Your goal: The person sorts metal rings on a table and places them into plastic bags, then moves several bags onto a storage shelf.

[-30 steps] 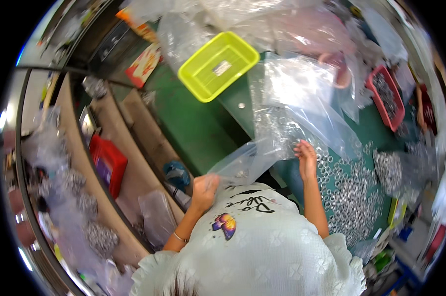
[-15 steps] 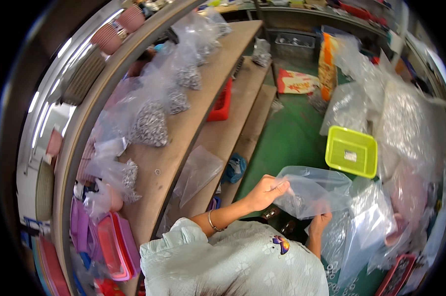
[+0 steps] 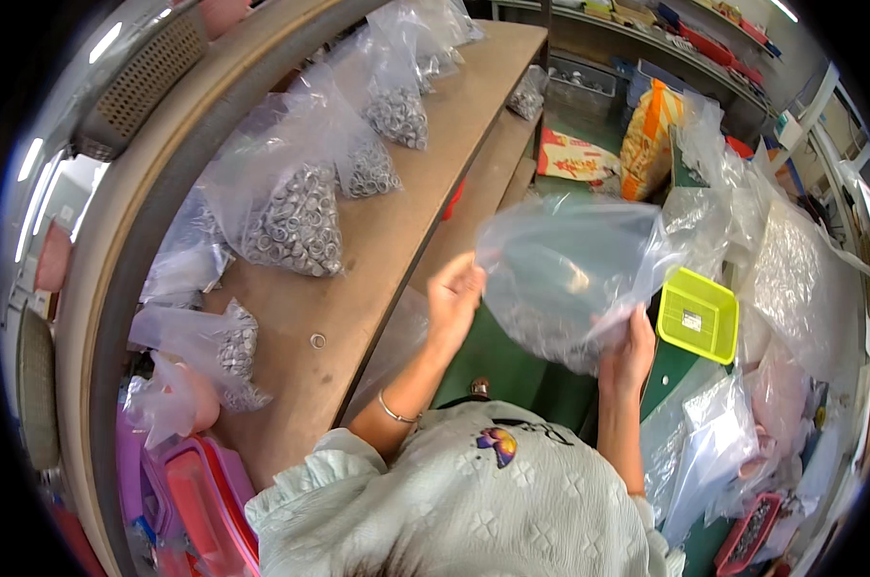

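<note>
I hold a clear plastic bag (image 3: 565,274) up in front of me, its bottom weighed down by small silver metal rings. My left hand (image 3: 453,298) grips the bag's left edge and my right hand (image 3: 629,348) grips its lower right side. The bag hangs over the green floor, just right of the edge of a brown wooden shelf (image 3: 377,260). One loose ring (image 3: 317,340) lies on the shelf near my left arm.
Several clear bags of metal rings (image 3: 300,216) lie along the shelf. A yellow-green plastic tray (image 3: 696,315) sits to the right of the held bag. More clear bags (image 3: 791,279) pile at the right. Pink and red bins (image 3: 180,481) stand at the lower left.
My view has swung from the ring pile toward the shelf. The bag has risen and spread wider between my hands, now close to the shelf edge.
</note>
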A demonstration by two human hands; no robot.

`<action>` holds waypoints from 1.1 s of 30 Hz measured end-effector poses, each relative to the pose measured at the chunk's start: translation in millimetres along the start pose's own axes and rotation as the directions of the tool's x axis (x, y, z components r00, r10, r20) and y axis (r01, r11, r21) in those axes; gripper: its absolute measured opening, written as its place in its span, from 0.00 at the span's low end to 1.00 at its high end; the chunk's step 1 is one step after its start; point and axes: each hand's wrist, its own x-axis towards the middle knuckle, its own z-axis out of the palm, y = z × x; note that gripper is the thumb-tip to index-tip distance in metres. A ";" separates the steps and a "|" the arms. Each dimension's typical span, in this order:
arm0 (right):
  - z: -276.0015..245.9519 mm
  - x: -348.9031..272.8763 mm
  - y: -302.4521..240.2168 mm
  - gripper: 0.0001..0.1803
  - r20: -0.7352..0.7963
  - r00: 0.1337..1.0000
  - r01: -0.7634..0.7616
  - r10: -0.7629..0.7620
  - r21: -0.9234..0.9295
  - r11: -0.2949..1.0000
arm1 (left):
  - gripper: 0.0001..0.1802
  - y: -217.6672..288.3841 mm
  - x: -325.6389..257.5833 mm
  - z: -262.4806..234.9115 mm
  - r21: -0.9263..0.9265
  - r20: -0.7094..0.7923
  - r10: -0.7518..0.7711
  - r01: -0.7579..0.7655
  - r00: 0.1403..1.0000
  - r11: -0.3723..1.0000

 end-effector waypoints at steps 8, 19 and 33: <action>82.0 68.8 4.7 0.14 -0.027 0.992 -0.118 0.124 0.157 0.980 | 0.20 -1.8 20.1 -27.7 -0.157 -0.052 -0.222 0.211 0.974 0.965; 172.6 236.7 58.4 0.13 0.167 0.986 -0.065 0.004 0.362 0.930 | 0.13 -32.4 79.2 -46.8 -0.820 0.015 -0.518 0.307 0.855 0.483; 319.7 449.7 220.1 0.15 0.565 0.821 -0.382 0.085 0.431 0.818 | 0.11 -41.5 171.8 7.8 -0.772 -0.479 -0.501 -0.074 0.721 0.631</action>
